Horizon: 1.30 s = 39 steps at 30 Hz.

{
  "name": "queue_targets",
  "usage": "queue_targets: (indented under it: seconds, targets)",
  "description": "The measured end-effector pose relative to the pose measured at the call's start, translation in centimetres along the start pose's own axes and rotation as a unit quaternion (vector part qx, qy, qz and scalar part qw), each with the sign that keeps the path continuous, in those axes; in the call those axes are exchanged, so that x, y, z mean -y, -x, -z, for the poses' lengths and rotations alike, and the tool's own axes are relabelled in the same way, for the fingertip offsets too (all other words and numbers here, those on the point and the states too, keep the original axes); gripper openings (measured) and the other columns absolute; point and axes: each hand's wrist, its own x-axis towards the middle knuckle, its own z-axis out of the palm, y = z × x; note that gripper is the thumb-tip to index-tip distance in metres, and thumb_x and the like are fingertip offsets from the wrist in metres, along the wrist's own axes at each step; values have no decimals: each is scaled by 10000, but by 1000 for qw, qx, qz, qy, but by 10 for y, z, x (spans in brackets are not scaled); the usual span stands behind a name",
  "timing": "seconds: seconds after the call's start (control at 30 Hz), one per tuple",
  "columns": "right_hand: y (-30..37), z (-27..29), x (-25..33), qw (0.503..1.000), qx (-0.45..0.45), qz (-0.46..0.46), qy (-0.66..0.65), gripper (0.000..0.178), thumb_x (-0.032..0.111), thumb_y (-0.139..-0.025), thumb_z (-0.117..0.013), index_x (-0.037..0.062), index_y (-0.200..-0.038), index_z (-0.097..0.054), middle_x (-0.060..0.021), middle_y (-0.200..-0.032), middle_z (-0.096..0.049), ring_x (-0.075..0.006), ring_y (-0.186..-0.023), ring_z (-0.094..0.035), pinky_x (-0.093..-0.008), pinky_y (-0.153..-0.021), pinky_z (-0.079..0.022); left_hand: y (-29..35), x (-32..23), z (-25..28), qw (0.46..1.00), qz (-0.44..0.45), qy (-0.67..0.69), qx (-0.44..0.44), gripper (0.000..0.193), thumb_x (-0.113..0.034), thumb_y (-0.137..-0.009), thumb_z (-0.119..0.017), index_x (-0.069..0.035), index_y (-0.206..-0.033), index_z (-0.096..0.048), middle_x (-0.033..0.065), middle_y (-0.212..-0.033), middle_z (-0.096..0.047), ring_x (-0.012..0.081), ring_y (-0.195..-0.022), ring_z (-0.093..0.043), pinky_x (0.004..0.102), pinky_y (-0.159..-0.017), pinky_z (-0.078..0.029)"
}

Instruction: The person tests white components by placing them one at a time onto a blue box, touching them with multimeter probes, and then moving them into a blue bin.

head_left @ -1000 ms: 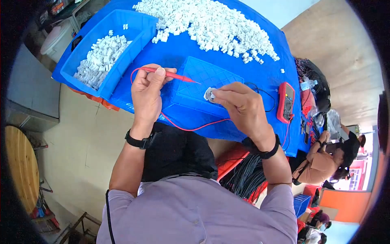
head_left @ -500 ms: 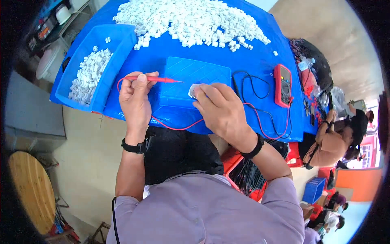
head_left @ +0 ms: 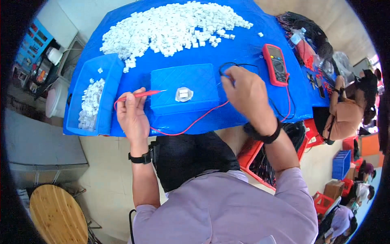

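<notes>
My left hand (head_left: 134, 116) pinches a red test probe (head_left: 147, 93), its thin metal tip pointing right over a blue box-shaped block (head_left: 166, 105). On top of that block lies a small white square piece (head_left: 184, 93) on a pale roundish base. To the right of the block, my right hand (head_left: 248, 93) has its fingers curled beside a black test lead (head_left: 227, 66); whatever they hold is hidden. A red lead (head_left: 195, 122) runs in front of the block. Further right lies a red multimeter (head_left: 276, 65).
A large heap of white pieces (head_left: 162, 28) covers the back of the blue-covered table (head_left: 138, 75). At the left is a blue bin (head_left: 109, 77) of white pieces. Red crates with black cables (head_left: 276, 158) stand below. Another person (head_left: 345, 105) works at the right.
My right hand has let go of the white piece on the block and moved right to the black lead. My left hand still holds the red probe. The whole view has shifted.
</notes>
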Motion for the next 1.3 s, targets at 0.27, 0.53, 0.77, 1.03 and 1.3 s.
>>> queue_targets:
  seconds: [0.27, 0.53, 0.77, 1.03, 1.3]
  targets:
    - [-10, 7, -34, 944, 156, -195, -214, 225, 116, -881, -747, -24, -1049, -692, -146, -874, -734, -257, -723, -737, -353, -627, -578, 0, -3, 10, 1000, 7, 21, 11, 161, -203, -1068, -611, -63, -1148, -608, 175, -1141, -736, 292, -1119, -709, 389, -972, -562]
    - [13, -16, 4, 690, -28, -262, -674, 178, 75, -988, -681, 10, -1145, -626, -105, -901, -714, -196, -741, -733, -289, -607, -603, -8, -5, 5, 998, 29, 46, 44, 172, -201, -1067, -612, -73, -1181, -629, 169, -1146, -742, 299, -1143, -703, 407, -1023, -531]
    - [31, -35, 22, 729, -45, -238, -640, 181, 91, -1010, -675, 7, -1154, -607, -112, -917, -719, -187, -721, -718, -276, -572, -569, -8, -1, -3, 998, 27, 11, 62, 164, -176, -1062, -617, -72, -1188, -630, 165, -1150, -741, 288, -1177, -679, 410, -1052, -499]
    - [33, -38, 29, 789, -49, -187, -583, 165, 89, -1020, -666, 1, -1146, -605, -98, -911, -717, -124, -668, -663, -233, -520, -482, -4, 2, -7, 998, 4, -23, 64, 168, -171, -1056, -629, -56, -1177, -613, 181, -1136, -736, 262, -1150, -676, 403, -1066, -479]
    - [33, -41, 30, 791, -56, -185, -580, 163, 82, -1015, -673, 4, -1143, -610, -80, -898, -708, -103, -661, -646, -221, -514, -464, -3, 5, -9, 998, -8, -36, 56, 186, -172, -1044, -651, -42, -1169, -604, 188, -1126, -737, 255, -1116, -684, 398, -1081, -464]
